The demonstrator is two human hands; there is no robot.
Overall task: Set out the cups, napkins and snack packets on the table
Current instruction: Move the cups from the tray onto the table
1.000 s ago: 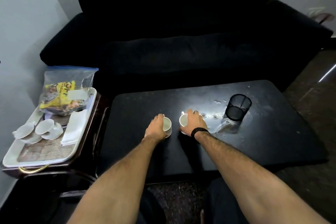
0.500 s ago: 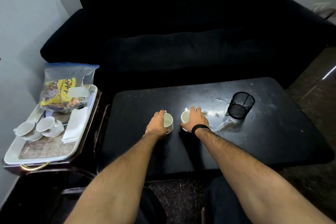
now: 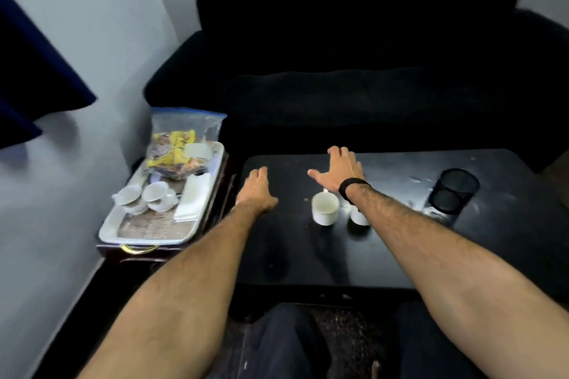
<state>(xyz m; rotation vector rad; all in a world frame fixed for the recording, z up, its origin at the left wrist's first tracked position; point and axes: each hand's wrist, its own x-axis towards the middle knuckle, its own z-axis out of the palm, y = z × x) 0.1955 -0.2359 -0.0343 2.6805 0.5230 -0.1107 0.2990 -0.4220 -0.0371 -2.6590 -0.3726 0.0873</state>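
Note:
Two white cups stand side by side on the black table (image 3: 400,255): one cup (image 3: 324,211) in full view, the other cup (image 3: 358,217) partly hidden under my right forearm. My right hand (image 3: 340,170) hovers beyond them, fingers spread, holding nothing. My left hand (image 3: 257,192) is over the table's left part, empty, fingers loosely apart. On the white tray (image 3: 147,237) to the left lie more white cups (image 3: 155,194), a stack of white napkins (image 3: 192,201) and a clear bag of snack packets (image 3: 180,151).
The tray rests on a dark side table with a brass handle (image 3: 138,248). A black mesh pen holder (image 3: 455,191) stands on the table's right part. A black sofa (image 3: 354,71) runs behind the table. The wall is at the left.
Both hands have let go of the two cups, which now stand on the table. The hands have lifted and moved left and forward, and the view has swung left.

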